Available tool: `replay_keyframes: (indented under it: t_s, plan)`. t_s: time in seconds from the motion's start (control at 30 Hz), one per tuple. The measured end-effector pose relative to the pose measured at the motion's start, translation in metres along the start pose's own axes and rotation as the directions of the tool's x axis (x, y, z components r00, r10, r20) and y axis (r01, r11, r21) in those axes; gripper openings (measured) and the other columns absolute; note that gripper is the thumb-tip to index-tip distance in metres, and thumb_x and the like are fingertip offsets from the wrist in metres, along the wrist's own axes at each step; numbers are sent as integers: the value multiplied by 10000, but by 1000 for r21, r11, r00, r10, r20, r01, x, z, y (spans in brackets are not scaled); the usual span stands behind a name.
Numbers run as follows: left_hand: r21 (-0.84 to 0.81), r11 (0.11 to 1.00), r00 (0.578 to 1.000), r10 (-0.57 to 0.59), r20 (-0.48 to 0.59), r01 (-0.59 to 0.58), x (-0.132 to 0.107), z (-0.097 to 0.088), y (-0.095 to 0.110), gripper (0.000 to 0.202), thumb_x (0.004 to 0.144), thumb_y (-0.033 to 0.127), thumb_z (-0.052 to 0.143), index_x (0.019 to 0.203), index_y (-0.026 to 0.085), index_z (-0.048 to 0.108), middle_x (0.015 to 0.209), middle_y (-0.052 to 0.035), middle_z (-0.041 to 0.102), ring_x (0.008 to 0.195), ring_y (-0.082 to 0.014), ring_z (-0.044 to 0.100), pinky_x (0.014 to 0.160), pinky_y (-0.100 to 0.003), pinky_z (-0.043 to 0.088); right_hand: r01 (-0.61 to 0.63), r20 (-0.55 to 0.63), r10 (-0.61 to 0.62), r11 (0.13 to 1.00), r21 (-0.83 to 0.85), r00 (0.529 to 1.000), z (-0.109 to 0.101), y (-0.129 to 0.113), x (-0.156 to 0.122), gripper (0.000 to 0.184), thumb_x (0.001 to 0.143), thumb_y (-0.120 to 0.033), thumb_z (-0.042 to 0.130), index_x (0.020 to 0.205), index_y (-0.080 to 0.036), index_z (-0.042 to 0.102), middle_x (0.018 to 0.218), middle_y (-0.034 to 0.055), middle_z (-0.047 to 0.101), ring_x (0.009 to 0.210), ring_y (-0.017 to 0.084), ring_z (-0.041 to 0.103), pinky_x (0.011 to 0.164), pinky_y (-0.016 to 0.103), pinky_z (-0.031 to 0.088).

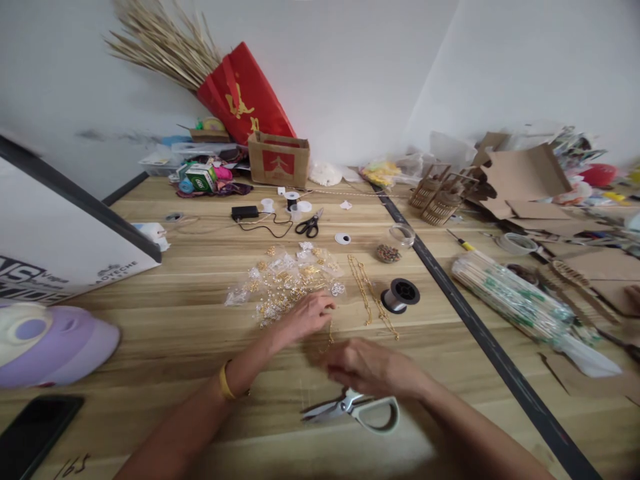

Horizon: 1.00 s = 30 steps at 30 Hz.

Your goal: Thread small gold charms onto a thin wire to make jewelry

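Note:
My left hand reaches to the near edge of a heap of small clear bags with gold trinkets, fingers curled in a pinch on a thin gold chain piece. My right hand lies just in front, knuckles up, fingers bent toward the same chain piece; its fingertips are hidden. White-handled scissors lie on the wooden table under my right wrist. Gold chains stretch beside a spool of wire.
A jar of beads, black scissors, a black adapter with cord and thread spools lie farther back. A purple cap and a phone sit at left. A bag of sticks and cardboard clutter fill the right.

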<state>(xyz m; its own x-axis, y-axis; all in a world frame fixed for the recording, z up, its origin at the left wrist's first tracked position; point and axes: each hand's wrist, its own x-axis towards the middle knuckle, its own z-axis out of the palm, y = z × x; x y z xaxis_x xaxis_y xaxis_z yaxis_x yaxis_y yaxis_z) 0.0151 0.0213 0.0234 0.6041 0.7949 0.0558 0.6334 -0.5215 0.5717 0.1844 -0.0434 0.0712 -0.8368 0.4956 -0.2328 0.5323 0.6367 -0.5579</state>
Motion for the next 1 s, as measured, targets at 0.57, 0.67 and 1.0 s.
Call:
replay_keyframes:
  t_s: [0.57,0.67,1.0]
  plan:
    - [165,986,987,-57,150,31,-76,21,23,239,945,238,342,893,171,565,964,-69,573,906,-195,560,819,-316,427,-199,-189,166,965,-172,968,-1,39,18,165,925,-170,421,960,-186,581,918,34,556,751,116,559,607,222,304]
    - [193,980,985,-68,160,36,-77,19,27,259,948,221,327,874,170,571,916,-65,593,856,-188,571,776,-303,436,-218,-183,183,957,-190,966,-1,40,18,151,934,-188,414,932,-180,565,931,39,566,761,121,571,611,227,308]
    - [231,968,987,-127,101,100,-89,23,26,246,943,216,347,861,172,575,889,-55,601,832,-185,580,755,-299,421,-298,-163,263,919,-257,951,-3,37,17,153,925,-195,421,914,-160,570,954,67,598,788,144,594,595,235,298]
